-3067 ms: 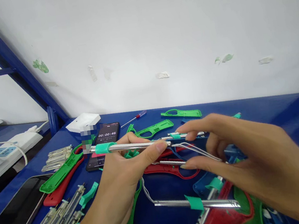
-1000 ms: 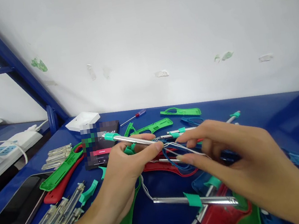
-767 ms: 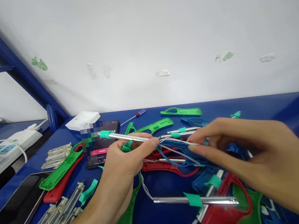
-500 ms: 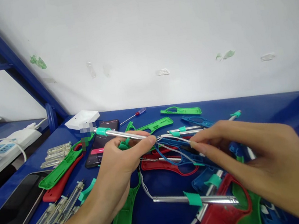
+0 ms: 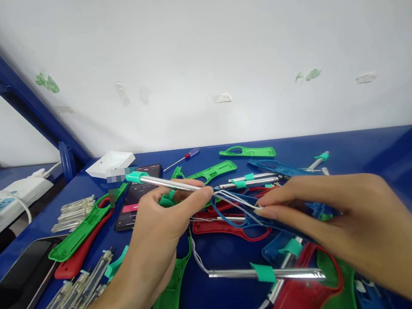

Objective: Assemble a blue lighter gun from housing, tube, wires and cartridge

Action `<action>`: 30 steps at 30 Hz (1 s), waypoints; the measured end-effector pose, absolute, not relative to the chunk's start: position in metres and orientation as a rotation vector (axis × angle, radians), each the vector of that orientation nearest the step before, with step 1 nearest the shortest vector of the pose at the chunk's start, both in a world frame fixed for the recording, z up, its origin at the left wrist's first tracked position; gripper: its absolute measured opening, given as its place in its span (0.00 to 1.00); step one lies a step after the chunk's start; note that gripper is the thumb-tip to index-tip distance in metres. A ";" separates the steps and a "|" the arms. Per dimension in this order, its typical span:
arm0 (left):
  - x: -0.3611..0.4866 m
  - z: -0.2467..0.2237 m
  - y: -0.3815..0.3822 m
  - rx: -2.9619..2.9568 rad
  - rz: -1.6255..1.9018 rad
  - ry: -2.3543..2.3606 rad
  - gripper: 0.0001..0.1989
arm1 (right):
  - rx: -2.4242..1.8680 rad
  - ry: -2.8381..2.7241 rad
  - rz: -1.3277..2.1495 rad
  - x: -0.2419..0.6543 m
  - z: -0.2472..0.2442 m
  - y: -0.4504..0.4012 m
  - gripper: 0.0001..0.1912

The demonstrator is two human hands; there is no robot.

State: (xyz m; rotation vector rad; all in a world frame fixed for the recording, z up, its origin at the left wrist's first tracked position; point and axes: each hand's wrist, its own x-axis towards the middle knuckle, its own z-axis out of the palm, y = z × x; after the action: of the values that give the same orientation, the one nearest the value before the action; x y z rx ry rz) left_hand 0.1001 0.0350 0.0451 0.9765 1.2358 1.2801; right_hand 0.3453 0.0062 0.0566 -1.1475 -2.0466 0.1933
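Note:
My left hand [image 5: 169,221] pinches a thin silver metal tube [image 5: 160,182] near its wire end. Green tape [image 5: 136,176] wraps the tube's far end, which points up and left. White wires [image 5: 235,196] run out of the tube to the right. Thumb and forefinger of my right hand [image 5: 326,219] are closed on the wires' ends. Beneath the wires lie a red plastic handle shell [image 5: 220,226] and blue handle shells. Nearer to me rests another taped metal tube [image 5: 238,273], with white wires at its left end.
Green handle shells [image 5: 216,172] and a screwdriver [image 5: 181,159] lie at the back. On the left are two phones [image 5: 18,288], clear tubular parts [image 5: 62,307], a white box [image 5: 110,164] and a power strip [image 5: 16,196]. A white wall [image 5: 191,49] rises behind the blue table.
My right hand has shifted slightly left and down, drawing the wire ends lower. The left hand keeps its hold on the tube. The whole view has moved a little.

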 end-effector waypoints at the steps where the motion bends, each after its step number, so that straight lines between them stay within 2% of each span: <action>1: 0.100 0.045 0.034 0.972 1.287 1.234 0.17 | -1.136 -2.061 0.175 0.344 0.057 0.005 0.07; 14: 0.103 0.048 0.034 0.952 1.253 1.213 0.16 | -1.206 -2.015 0.298 0.342 0.056 -0.001 0.05; 19: 0.102 0.048 0.035 0.967 1.269 1.205 0.15 | -1.202 -2.008 0.328 0.336 0.053 -0.003 0.08; 30: 0.105 0.050 0.031 1.057 1.268 1.227 0.11 | -1.307 -2.203 0.088 0.332 0.048 -0.002 0.05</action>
State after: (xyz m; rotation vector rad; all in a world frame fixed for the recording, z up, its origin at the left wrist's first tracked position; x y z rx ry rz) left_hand 0.1050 0.0312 0.0504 1.0571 1.2271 1.2683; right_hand 0.3319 -0.0016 0.0479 -1.3070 -2.2025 0.0883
